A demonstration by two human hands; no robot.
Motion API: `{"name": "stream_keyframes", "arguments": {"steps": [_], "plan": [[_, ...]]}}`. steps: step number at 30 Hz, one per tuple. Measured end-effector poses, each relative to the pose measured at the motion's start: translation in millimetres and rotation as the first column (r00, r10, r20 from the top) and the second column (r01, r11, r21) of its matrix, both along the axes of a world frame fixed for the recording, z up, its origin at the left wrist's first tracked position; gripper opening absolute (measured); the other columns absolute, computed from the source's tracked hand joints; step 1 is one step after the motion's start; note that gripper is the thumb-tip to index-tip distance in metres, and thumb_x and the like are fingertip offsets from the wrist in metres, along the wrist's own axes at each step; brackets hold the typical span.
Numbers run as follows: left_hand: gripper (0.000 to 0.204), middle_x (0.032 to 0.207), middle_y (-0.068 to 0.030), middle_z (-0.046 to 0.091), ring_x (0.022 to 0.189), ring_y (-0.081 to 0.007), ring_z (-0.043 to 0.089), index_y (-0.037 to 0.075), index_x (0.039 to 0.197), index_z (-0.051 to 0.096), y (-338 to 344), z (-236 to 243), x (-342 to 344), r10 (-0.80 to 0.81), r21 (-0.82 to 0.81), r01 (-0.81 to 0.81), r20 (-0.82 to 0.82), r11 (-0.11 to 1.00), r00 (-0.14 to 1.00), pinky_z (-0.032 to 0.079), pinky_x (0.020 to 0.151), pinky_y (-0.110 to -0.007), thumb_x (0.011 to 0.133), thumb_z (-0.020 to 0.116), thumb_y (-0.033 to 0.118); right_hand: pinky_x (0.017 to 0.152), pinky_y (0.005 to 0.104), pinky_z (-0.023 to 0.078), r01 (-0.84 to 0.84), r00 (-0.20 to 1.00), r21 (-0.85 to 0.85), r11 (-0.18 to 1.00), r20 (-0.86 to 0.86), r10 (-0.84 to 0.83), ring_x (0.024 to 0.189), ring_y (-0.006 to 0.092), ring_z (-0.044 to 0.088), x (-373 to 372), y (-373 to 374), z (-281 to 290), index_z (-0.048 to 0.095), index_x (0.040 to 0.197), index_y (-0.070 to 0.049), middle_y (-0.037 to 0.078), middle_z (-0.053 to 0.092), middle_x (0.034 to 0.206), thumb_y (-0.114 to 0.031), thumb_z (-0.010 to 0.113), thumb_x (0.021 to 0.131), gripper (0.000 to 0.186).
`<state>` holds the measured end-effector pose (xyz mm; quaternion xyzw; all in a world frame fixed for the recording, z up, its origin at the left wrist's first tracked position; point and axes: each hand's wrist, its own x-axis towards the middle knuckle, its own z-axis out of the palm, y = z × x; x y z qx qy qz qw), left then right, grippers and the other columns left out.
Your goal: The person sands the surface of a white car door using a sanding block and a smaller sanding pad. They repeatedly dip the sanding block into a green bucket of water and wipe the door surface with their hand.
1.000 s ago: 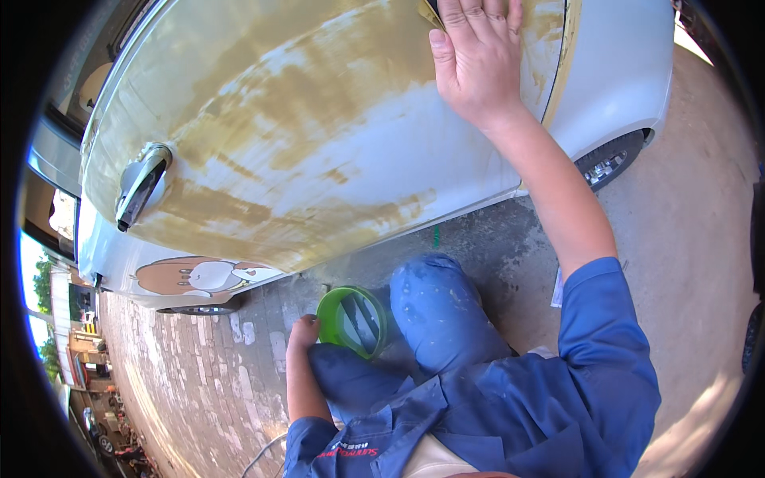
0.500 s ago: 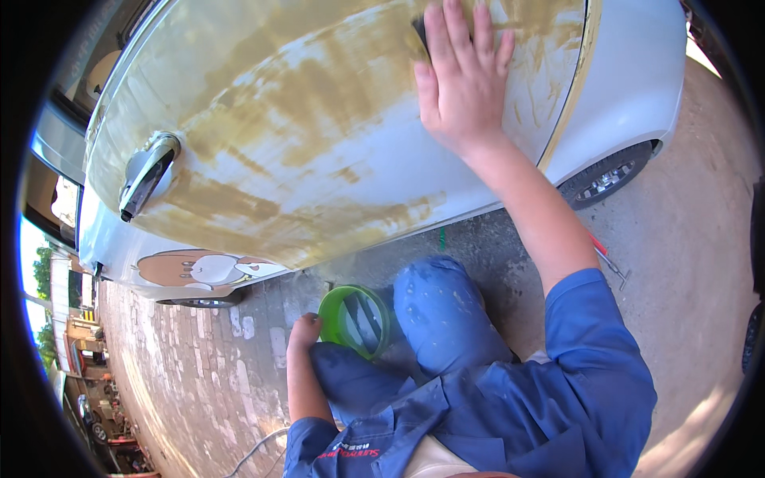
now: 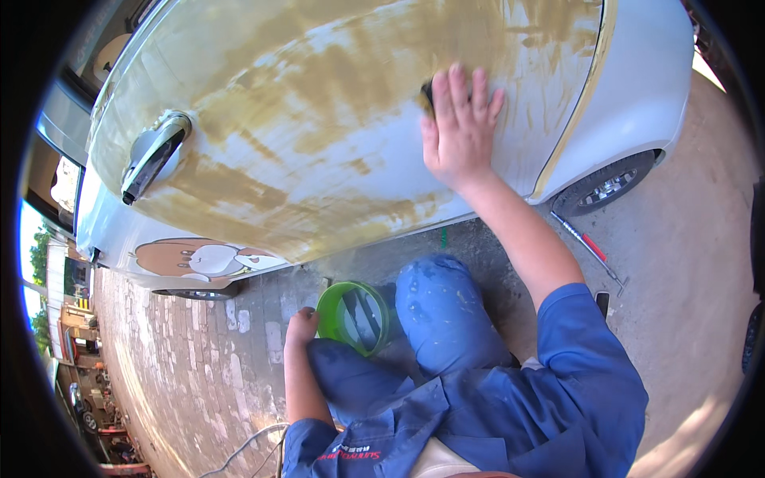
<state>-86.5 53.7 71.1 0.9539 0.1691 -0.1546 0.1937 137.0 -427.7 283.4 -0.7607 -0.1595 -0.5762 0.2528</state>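
Note:
My right hand (image 3: 462,135) lies with long fingers pressed over a dark sanding pad (image 3: 428,97), most of it hidden beneath the palm and fingers. It rests against a white car door (image 3: 343,187) smeared with yellow-brown patches. Low at the left, my left hand (image 3: 301,327) is curled closed beside the rim of a green bucket (image 3: 325,307); whatever its fingers hold, if anything, is hidden. Inside the bucket are pale liquid and dark strips (image 3: 362,315).
A door handle (image 3: 155,158) juts from the panel at left. Below the rear wheel (image 3: 610,187) lies a red-gripped metal tool (image 3: 591,245), with a dark flat object (image 3: 602,303) near my sleeve. A hose (image 3: 247,442) crosses the brick ground (image 3: 199,358).
My right hand and the pad have slid down the door toward me. More of the red-gripped tool and the dark flat object now show. My left hand stays by the bucket.

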Motion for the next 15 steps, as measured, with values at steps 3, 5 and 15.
{"name": "stream_keyframes", "arguments": {"steps": [3, 5, 15], "plan": [[0.043, 0.105, -0.028, 0.073, 0.104, -0.0419, 0.071, -0.001, 0.121, 0.07, 0.5, 2.5, -2.4, 0.007, -0.032, -0.004, 0.084, 0.999, 0.996, 0.055, 0.092, -0.046, 0.093, 0.06, 0.031, 0.125, 0.0578, -0.003, 0.165, 0.986, -0.269, 0.949, 0.066, -0.152, 0.16, 0.0286, 0.011, -8.1, -3.6, -3.1, 0.036, 0.162, -0.026, -0.001, 0.027, 0.17, -0.033, 0.057, 0.097, 0.068], [0.043, 0.105, -0.0278, 0.073, 0.104, -0.0416, 0.071, 0.0, 0.121, 0.071, 0.3, 2.6, -1.2, 0.007, -0.041, -0.004, 0.069, 0.999, 0.998, 0.055, 0.092, -0.046, 0.093, 0.06, 0.031, 0.125, 0.0574, -0.005, 0.148, 0.983, -0.246, 0.958, -0.068, -0.169, 0.16, 0.0292, 0.009, 5.4, -15.7, 11.4, 0.035, 0.162, -0.026, 0.0, 0.023, 0.171, -0.033, 0.056, 0.097, 0.069], [0.04, 0.104, -0.0259, 0.074, 0.102, -0.04, 0.071, 0.0, 0.117, 0.072, 5.0, -5.9, 1.8, 0.012, -0.029, -0.011, 0.008, 1.0, 1.0, 0.055, 0.091, -0.046, 0.093, 0.062, 0.031, 0.125, 0.06, -0.004, 0.174, 0.982, -0.324, 0.93, -0.019, -0.191, 0.16, 0.0268, 0.01, -3.9, -12.0, 48.9, 0.034, 0.162, -0.026, -0.001, 0.02, 0.173, -0.034, 0.049, 0.1, 0.064]]}}
